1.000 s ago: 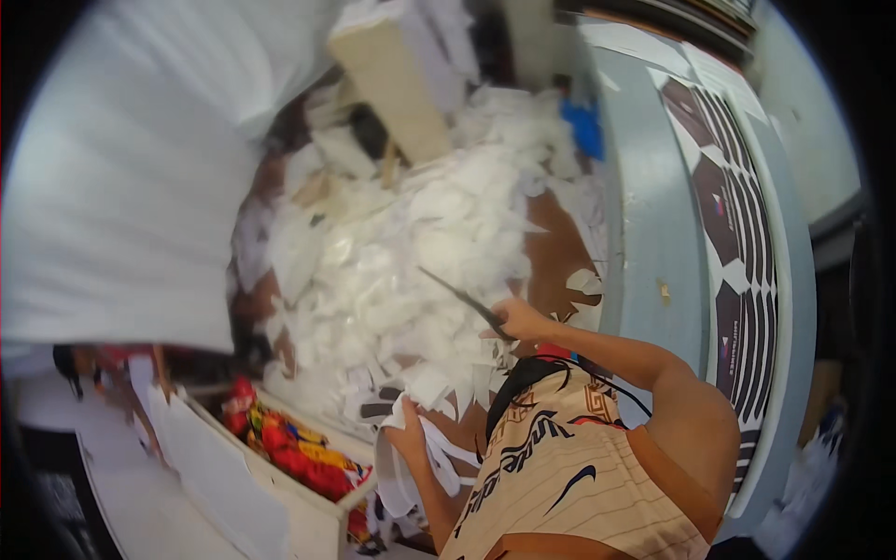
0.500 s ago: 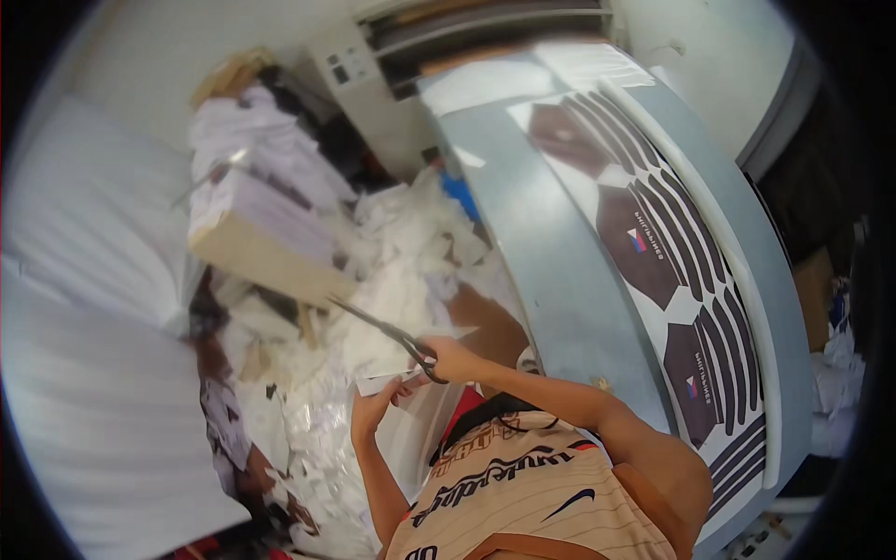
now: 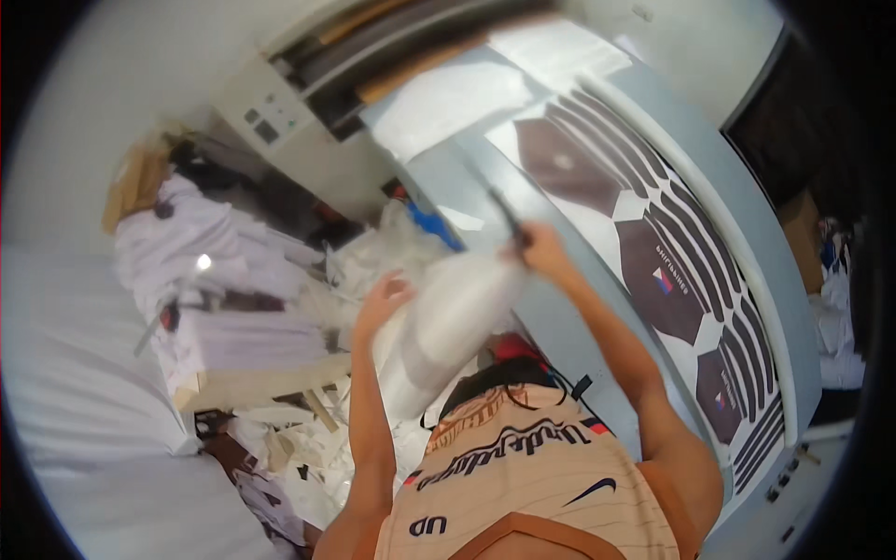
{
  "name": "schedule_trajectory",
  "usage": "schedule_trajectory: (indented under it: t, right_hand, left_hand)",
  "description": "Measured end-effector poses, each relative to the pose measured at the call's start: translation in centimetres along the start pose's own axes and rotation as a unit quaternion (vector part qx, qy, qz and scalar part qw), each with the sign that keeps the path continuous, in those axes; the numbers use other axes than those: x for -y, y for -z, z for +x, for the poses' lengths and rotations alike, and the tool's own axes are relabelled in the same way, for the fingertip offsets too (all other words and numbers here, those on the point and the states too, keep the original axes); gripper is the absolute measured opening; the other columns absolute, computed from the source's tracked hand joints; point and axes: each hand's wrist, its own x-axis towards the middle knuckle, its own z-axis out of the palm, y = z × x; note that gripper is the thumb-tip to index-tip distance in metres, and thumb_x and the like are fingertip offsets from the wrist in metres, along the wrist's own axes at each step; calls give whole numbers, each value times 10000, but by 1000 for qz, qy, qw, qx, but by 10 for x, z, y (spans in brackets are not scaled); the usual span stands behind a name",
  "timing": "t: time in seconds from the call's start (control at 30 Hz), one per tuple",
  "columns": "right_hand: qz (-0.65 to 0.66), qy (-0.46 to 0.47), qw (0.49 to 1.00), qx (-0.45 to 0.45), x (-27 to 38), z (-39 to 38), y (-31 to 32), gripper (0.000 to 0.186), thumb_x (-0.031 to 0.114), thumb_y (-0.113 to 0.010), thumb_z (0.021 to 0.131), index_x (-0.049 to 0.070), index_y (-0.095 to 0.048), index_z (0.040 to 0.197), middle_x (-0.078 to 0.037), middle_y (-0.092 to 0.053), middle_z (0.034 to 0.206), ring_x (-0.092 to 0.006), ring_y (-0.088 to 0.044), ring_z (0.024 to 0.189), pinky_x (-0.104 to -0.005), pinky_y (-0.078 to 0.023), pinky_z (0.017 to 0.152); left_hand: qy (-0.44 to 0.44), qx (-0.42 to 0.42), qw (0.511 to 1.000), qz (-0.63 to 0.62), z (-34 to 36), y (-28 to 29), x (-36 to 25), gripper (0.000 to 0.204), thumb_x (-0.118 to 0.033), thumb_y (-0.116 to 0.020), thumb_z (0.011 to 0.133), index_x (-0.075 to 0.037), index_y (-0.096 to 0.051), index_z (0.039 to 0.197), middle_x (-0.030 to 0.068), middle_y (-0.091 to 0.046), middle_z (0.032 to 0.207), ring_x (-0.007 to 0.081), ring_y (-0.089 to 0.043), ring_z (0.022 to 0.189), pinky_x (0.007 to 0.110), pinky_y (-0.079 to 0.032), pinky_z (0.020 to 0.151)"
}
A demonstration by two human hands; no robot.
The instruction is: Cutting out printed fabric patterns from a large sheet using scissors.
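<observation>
My right hand (image 3: 541, 248) is closed around the handles of dark scissors (image 3: 504, 207). Their blades, smeared by motion, point away over the near-left edge of the blue-grey table (image 3: 553, 322). A curved white sheet (image 3: 448, 322), loosely roll-shaped, lies between my two forearms; its far right end comes close to my right hand, and I cannot tell whether they touch. My left hand (image 3: 383, 301) is at the sheet's left side, fingers apart and gripping nothing visible. On the table lies a white printed sheet with dark panels (image 3: 658, 266) and long dark strips.
Piled white material (image 3: 224, 336) stands on the left beside a large pale draped surface (image 3: 75, 392). White and brown scraps (image 3: 289, 448) cover the floor below. At the back is a machine with a control panel (image 3: 266, 121). A blue item (image 3: 431, 224) sits near the table's left edge.
My right hand and the scissors have moved away and right toward the table. The left hand has risen, its fingers now apart. The white sheet between my arms shows larger. The view has shifted.
</observation>
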Motion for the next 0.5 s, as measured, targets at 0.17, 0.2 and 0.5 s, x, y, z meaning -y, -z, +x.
schedule_trajectory:
  t: [0.17,0.2,0.5]
  right_hand:
    - [145,40,982,-115,8,137,63,307,164,-875,745,51,-605,837,61,-513,721,-63,-446,670,-237,-375,612]
    - [199,51,970,-129,14,164,73,316,159,-877,739,59,-592,831,67,-496,720,-57,-448,678,-228,-366,612]
    - [279,-24,915,-290,34,340,190,325,36,-800,805,142,-493,805,80,-493,719,-10,-451,635,-190,-374,576]
  left_hand:
    - [143,287,947,26,207,6,13,847,-592,-717,850,-61,-468,1461,184,-576,1374,287,-558,1259,397,-425,1056]
    - [127,257,955,69,244,3,41,946,-723,-644,828,-60,-452,1474,197,-542,1415,283,-552,1276,438,-441,1035]
    - [406,383,764,-325,448,-110,28,1115,-872,-510,786,-73,-269,1525,240,-563,1324,370,-666,1116,489,-530,918]
